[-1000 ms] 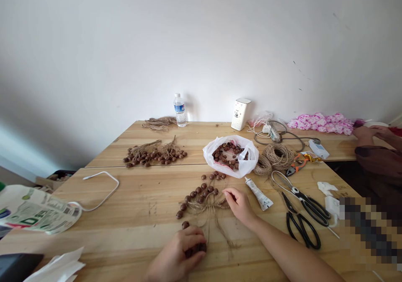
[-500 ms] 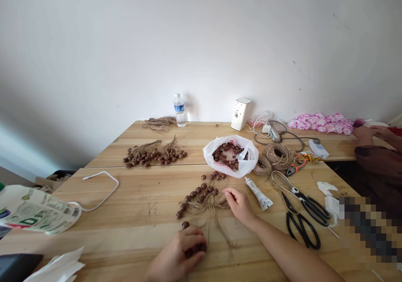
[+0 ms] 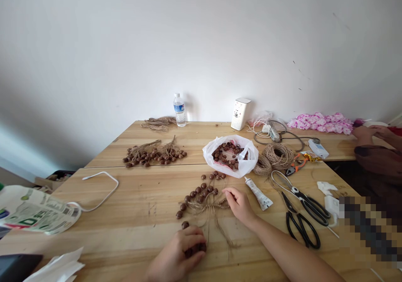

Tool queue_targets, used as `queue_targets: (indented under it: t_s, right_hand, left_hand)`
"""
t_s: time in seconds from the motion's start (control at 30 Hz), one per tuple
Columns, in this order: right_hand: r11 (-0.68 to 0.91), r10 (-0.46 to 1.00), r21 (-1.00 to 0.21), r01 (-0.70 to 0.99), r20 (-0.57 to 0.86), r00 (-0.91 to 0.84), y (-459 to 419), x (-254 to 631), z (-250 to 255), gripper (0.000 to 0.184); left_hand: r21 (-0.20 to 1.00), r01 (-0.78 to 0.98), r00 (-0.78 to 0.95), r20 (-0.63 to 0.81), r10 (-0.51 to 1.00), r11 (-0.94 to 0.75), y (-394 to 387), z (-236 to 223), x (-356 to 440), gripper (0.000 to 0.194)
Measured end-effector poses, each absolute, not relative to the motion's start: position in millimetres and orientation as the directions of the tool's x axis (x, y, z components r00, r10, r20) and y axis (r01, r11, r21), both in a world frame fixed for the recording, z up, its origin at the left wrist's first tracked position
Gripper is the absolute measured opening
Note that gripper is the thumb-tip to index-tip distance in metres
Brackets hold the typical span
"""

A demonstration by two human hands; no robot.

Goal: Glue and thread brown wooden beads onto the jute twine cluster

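A bundle of thin twine strands lies on the table, with round brown nut-like balls fanned out at its far left side. My right hand is closed in a pinch at the bundle's right end, where the twine looks knotted or braided. Nearer to me, my left hand curls round several more of the brown balls, partly hidden under its fingers. One ball shows just beyond its knuckles. Loose twine ends trail toward me between the hands.
Beyond the hands stands a white plastic bag of brown balls. Twine rolls, a glue tube, scissors and pliers lie right. Finished-looking bunches and a water bottle are farther back. Another person's arms appear right.
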State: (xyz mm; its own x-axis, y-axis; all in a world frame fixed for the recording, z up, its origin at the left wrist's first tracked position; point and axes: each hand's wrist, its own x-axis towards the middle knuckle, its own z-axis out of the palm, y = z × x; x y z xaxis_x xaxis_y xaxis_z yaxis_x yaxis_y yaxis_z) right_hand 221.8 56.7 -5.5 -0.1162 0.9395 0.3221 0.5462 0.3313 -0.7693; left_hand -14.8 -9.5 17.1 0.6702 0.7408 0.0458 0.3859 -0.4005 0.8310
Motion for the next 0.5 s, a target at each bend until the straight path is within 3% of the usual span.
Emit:
queue_targets:
  t_s: [0.5]
  right_hand:
    - [0.357, 0.93, -0.765, 0.536, 0.341, -0.133, 58.0, 221.9, -6.5, 0.022]
  left_hand:
    - [0.826, 0.379, 0.674, 0.062, 0.736, -0.417, -8.6, 16.7, -15.3, 0.015]
